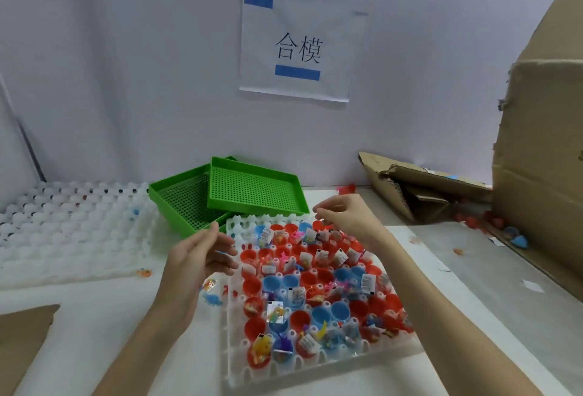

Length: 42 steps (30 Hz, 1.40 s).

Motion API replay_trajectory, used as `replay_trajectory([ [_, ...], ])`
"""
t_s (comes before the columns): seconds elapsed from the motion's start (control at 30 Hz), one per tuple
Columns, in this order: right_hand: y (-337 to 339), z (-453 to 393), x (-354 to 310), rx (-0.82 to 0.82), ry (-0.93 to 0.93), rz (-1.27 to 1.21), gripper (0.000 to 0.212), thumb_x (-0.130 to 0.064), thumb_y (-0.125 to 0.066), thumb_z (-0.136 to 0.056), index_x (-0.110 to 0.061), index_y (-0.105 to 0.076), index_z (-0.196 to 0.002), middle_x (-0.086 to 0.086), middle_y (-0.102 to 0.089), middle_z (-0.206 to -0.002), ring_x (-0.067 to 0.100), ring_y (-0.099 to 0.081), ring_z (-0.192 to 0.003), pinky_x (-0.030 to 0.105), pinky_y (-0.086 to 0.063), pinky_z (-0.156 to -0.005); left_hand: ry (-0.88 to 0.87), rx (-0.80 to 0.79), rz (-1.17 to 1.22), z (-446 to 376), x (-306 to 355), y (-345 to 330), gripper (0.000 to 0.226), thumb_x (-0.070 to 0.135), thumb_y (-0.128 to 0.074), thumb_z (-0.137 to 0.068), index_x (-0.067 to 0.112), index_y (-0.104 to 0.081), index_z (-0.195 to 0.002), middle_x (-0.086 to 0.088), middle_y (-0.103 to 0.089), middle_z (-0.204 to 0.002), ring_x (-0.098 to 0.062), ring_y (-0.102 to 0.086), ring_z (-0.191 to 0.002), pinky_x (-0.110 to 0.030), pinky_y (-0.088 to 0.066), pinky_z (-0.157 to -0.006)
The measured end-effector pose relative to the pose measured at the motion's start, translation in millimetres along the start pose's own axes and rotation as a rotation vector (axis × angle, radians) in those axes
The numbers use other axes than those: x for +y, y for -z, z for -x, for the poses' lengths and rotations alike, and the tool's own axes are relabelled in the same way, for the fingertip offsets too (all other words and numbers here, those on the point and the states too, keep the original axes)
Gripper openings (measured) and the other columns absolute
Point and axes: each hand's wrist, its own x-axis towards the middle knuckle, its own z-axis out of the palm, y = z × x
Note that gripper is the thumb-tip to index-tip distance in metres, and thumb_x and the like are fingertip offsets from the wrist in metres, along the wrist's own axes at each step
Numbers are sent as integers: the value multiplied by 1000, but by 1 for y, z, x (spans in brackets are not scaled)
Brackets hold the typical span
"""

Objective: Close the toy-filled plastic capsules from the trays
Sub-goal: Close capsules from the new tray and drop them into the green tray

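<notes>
White capsule tray point(239, 361) sits front and centre, red and blue capsule halves point(318, 288) open-side up so toys and packets stay put, all within reach. Left hand point(195, 256) hovers over tray's 9 o'clock edge, fingers loosely spread, nothing held. Right hand point(344, 215) above 12 o'clock rows, fingertips drawn together; whether pinching something, cannot tell. Green mesh trays point(252, 190) stacked askew behind, probably for finished capsules. Second white tray point(72, 231) at 10 o'clock, contents too blurred. Torn cardboard box point(536, 149) at 2 o'clock, cut off; loose pieces beside it unclear.
</notes>
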Motion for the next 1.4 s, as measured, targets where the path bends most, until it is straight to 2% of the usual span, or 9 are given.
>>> replay_trajectory([
  [0.13, -26, 21, -20, -99, 214, 218, 13, -19, -70, -96, -19, -81, -103, -7, -77, -96, 5, -68, -83, 19, -55, -73, -53, 37, -87, 1, -5, -2, 28, 18, -58, -105, -5, -72, -96, -15, -72, -81, -26, -69, -71, -26, -60, -64],
  [0.27, -52, 24, -38, -78, 339, 347, 18, -17, -65, -100, -19, -80, -109, -6, -74, -103, -6, -56, -76, 3, -38, -66, -109, 90, -271, 0, -10, -1, 13, 13, -64, -102, 6, -73, -95, -3, -73, -77, -19, -64, -64, -25, -50, -52],
  [0.33, -62, 18, -47, -51, 377, 367, 21, -15, -62, -102, -17, -79, -115, -2, -74, -110, -4, -56, -79, 4, -40, -75, -106, 111, -289, -1, -12, 1, 13, 13, -64, -102, 8, -73, -94, 0, -72, -76, -15, -60, -60, -23, -45, -49],
  [0.47, -71, -4, -63, -289, 309, 532, 40, -21, -65, -101, -16, -63, -140, 2, -63, -143, 21, -57, -131, 36, -44, -112, -97, 131, -285, -3, -11, 5, 16, 11, -62, -103, 8, -74, -92, 1, -71, -73, -13, -58, -56, -25, -42, -48],
  [0.6, -77, -16, -68, -397, 299, 697, 45, -24, -76, -93, -16, -65, -136, 1, -64, -140, 27, -54, -134, 61, -35, -117, -74, 137, -285, -3, -11, 6, 18, 12, -62, -103, 9, -74, -90, 1, -71, -72, -14, -59, -57, -27, -42, -50],
  [0.67, -80, -18, -69, -375, 333, 734, 43, -24, -77, -91, -17, -68, -132, -1, -67, -136, 26, -55, -132, 63, -33, -117, -66, 134, -285, -3, -11, 6, 19, 12, -62, -103, 10, -75, -89, 2, -71, -72, -14, -59, -57, -26, -43, -50],
  [0.93, -80, -12, -62, -274, 386, 680, 36, -21, -75, -89, -16, -63, -123, -1, -69, -121, 22, -60, -116, 49, -41, -109, -52, 119, -320, 0, -7, 3, 18, 14, -63, -102, 11, -76, -89, 3, -72, -72, -13, -61, -59, -22, -45, -50],
  [1.1, -78, -13, -61, -322, 340, 573, 42, -16, -78, -87, -12, -57, -123, 5, -68, -120, 22, -63, -110, 40, -50, -102, -38, 121, -334, 1, -6, 2, 19, 15, -63, -102, 12, -77, -89, 3, -73, -73, -9, -61, -61, -21, -48, -53],
  [1.4, -78, -18, -54, -308, 330, 561, 34, -23, -80, -87, -13, -68, -117, 3, -72, -107, 16, -63, -91, 18, -46, -70, -9, 130, -350, 1, -7, 3, 19, 16, -64, -102, 14, -77, -89, 4, -75, -75, -8, -63, -65, -21, -49, -55],
])
